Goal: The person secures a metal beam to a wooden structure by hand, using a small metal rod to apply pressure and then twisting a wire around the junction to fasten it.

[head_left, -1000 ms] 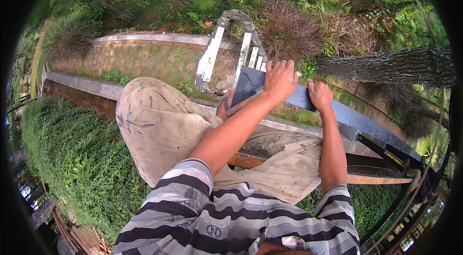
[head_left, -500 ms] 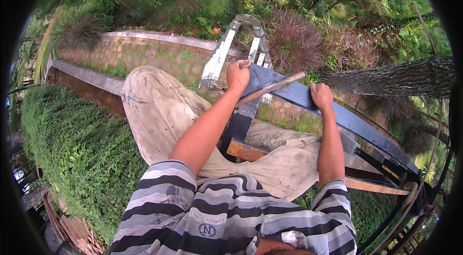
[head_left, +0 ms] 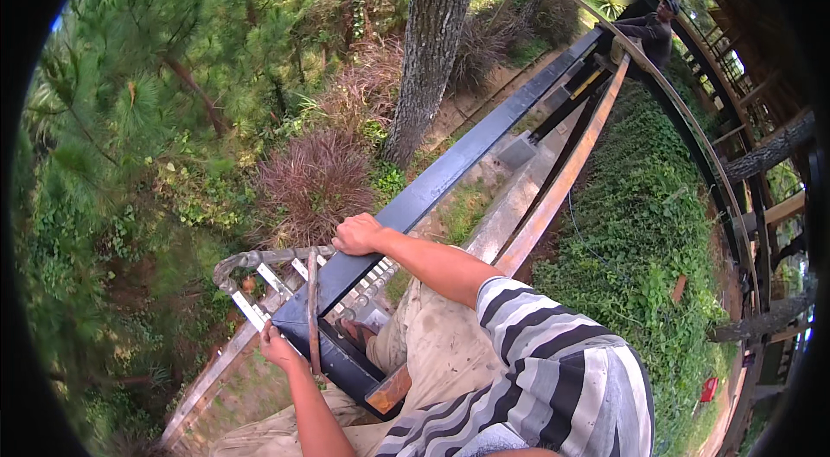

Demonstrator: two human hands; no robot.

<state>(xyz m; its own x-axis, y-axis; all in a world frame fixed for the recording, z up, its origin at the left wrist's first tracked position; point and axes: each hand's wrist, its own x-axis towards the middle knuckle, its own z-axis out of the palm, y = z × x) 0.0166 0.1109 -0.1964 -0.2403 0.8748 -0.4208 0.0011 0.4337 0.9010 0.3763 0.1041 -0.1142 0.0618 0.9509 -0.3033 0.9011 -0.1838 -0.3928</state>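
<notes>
Far L: green pine foliage (head_left: 112, 163), w/ a pale concrete edge (head_left: 201, 389) running up at a slant below it. Next, metal ladder (head_left: 253, 308), its rounded grey top rail just beside the near end of the dark beam (head_left: 450, 172).

L hand (head_left: 278, 348): at the beam's near L corner, fingers bent & partly hidden, so can't tell if it's gripping or just touching; looks about half closed.

Btwn the hands, a brownish rod (head_left: 313, 314) lies across the beam nr its end, lower end sticking out past the edge. Neither hand's on it.

R hand (head_left: 357, 234): back of hand up, on top of beam a bit farther along than rod, fingers curled tight over the far edge, i.e. grasping the beam. Forearm comes in from lower R, striped sleeve (head_left: 553, 310).

Beam itself runs diag. from the L hand to upper R, passing R of the tree trunk (head_left: 437, 33). Under the near end, a short dark piece w/ a rusty orange end (head_left: 389, 389), next to the person's trousers (head_left: 450, 336).

Farther R: long curved rusty beam (head_left: 575, 167), then green hedge (head_left: 631, 215); co-worker (head_left: 654, 33) up top R, nr the beam's far end.
</notes>
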